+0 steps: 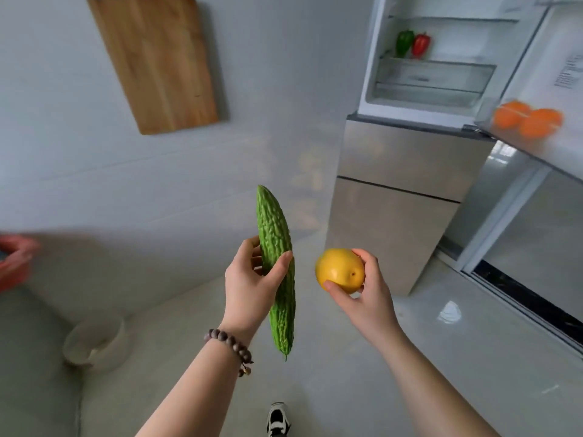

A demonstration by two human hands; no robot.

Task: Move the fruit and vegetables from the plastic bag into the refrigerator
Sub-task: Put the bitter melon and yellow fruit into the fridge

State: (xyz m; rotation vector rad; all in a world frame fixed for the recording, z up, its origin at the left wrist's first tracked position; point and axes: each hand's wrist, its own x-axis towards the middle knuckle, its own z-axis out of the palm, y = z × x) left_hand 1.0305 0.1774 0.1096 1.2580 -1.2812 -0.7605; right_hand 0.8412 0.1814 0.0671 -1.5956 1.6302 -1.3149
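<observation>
Now left hand (pixel 250 283) gripping bitter gourd (pixel 276 266), right hand (pixel 367 293) cupping yellow fruit (pixel 339 269), refrigerator (pixel 410 171) open ahead.

both arms outstretched, left hand (pixel 252 279) (beaded wrist) and right hand (pixel 367 294) each gripping

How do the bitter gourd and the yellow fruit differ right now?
The bitter gourd is long, green and bumpy; the yellow fruit is round and smooth. The left hand wraps the gourd at mid-length, held roughly upright; the right hand pinches the fruit by its fingertips. The gourd sticks out past the hand at both ends; the fruit fits within its hand. Shared: both held in the air, outside the open refrigerator.
</observation>
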